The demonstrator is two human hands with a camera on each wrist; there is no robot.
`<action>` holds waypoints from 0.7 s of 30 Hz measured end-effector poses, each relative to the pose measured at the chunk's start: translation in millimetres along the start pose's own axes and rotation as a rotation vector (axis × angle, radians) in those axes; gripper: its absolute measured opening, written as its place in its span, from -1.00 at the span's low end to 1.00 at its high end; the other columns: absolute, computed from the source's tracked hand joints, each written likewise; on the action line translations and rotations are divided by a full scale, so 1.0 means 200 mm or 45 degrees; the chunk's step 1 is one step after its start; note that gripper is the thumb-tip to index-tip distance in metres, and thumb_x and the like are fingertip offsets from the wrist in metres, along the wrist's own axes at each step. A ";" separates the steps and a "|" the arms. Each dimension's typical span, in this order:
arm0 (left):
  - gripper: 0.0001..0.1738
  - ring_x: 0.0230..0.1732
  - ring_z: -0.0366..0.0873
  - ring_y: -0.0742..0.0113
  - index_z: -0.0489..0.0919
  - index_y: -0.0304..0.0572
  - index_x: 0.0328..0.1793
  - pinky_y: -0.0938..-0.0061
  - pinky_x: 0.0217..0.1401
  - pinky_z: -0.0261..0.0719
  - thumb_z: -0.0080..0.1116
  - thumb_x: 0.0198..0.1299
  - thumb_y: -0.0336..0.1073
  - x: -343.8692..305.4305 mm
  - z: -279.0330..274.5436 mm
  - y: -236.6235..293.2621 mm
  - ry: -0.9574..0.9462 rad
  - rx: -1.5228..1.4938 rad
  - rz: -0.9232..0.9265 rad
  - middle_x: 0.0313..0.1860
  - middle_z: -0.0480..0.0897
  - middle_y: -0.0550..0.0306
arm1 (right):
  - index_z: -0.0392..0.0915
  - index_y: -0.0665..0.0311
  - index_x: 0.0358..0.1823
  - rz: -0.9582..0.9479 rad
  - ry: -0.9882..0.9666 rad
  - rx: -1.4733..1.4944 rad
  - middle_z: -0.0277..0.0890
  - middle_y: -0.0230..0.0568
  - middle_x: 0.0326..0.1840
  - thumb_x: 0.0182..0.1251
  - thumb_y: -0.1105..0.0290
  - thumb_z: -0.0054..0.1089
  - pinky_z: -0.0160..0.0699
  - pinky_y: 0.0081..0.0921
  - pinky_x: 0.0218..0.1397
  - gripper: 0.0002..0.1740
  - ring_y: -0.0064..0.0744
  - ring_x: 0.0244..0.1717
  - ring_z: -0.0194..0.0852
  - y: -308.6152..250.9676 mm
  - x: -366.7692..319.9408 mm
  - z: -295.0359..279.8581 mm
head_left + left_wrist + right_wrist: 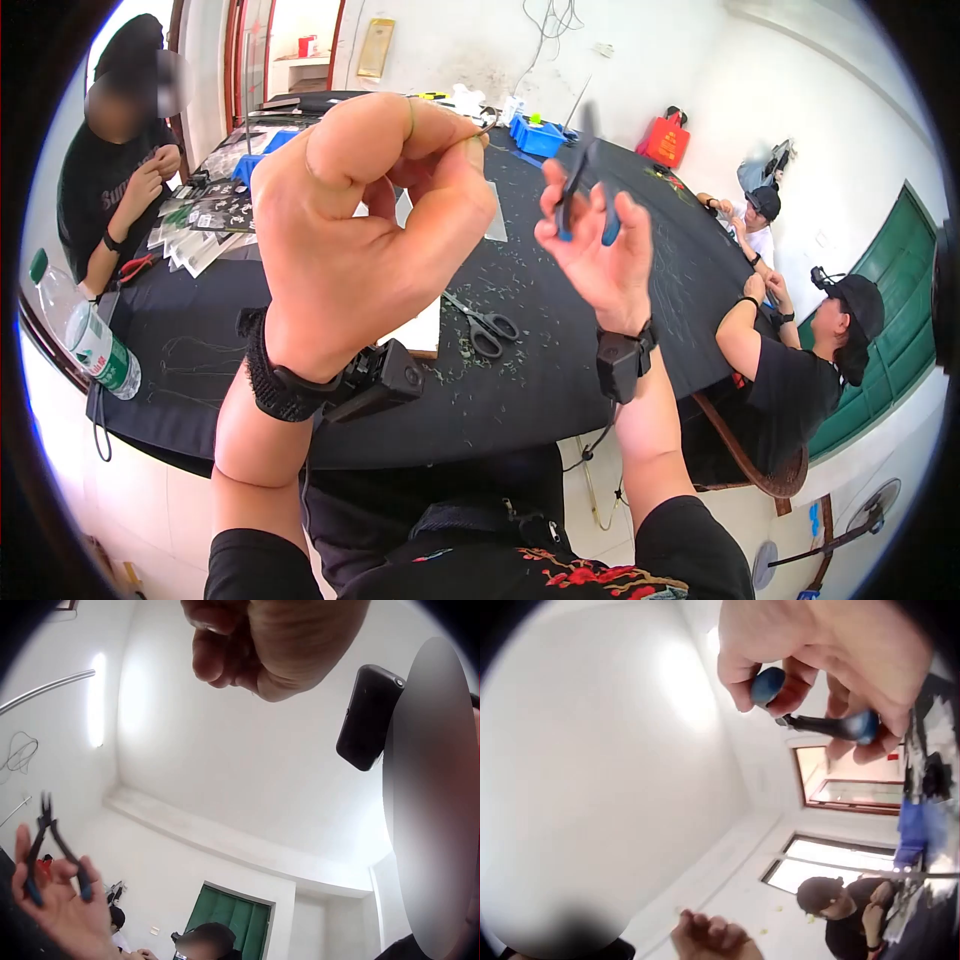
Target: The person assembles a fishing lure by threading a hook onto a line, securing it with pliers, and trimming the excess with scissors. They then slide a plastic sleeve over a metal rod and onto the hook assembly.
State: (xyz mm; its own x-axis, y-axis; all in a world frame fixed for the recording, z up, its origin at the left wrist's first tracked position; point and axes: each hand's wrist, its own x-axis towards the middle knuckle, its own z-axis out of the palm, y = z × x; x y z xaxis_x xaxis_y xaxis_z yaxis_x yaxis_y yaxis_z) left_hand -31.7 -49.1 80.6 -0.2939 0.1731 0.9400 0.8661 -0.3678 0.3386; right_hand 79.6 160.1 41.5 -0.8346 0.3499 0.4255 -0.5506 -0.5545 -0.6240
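My left hand (350,220) is raised large at the centre-left of the head view. Its thumb and index fingertip pinch a thin, dark, curved wire-like piece (489,126); I cannot tell what kind it is. A fine green strand (411,118) crosses the index finger. To the right, my right hand (600,265) holds slim pliers (572,185) upright, apart from the left hand. In the left wrist view the pliers (46,822) have their dark handles spread, ending in blue grips. The right wrist view shows fingers around the blue handle ends (769,685).
Scissors (482,325) lie on the black-covered table (560,380) among scattered green scraps, beside a white board (420,330). A bottle (85,330), red-handled pliers (137,266) and flat packets (195,235) are at left. A blue bin (537,137) stands behind. Other people sit around the table.
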 end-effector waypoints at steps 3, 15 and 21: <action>-0.91 -0.45 0.51 0.59 0.52 -0.40 -0.32 0.76 -0.44 0.44 0.06 0.01 -0.62 0.01 0.01 -0.03 0.020 0.012 0.038 -0.47 0.58 0.16 | 0.46 0.26 -0.35 -0.487 -0.380 -0.591 0.28 -0.24 -0.15 0.00 0.27 0.26 0.25 -0.47 -0.13 -0.73 -0.44 -0.18 0.24 0.00 0.06 0.21; -0.92 -0.52 0.49 0.60 0.53 -0.39 -0.32 0.77 -0.47 0.43 0.06 0.03 -0.60 0.03 0.04 -0.05 0.084 0.128 -0.060 -0.50 0.57 0.17 | 0.56 0.19 -0.60 -1.065 -0.647 -1.912 0.28 -0.31 -0.33 -0.43 0.38 0.47 0.19 -0.61 -0.36 -0.73 -0.40 -0.30 0.21 0.06 0.09 0.29; -0.91 -0.57 0.47 0.62 0.53 -0.41 -0.31 0.79 -0.51 0.41 0.04 0.04 -0.60 0.03 0.04 -0.06 0.078 0.165 -0.025 -0.52 0.56 0.16 | 0.54 0.18 -0.63 -1.020 -0.694 -1.972 0.24 -0.21 -0.32 -0.44 0.36 0.45 0.22 -0.55 -0.38 -0.74 -0.30 -0.30 0.23 0.08 0.12 0.24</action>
State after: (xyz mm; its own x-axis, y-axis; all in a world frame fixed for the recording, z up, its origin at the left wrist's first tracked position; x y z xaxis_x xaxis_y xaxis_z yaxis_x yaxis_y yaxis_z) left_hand -40.3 -37.1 82.8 -0.3319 0.1214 0.9355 0.9039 -0.2429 0.3522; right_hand 51.7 123.1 72.9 -0.4677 -0.2838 0.8371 -0.5523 0.8333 -0.0260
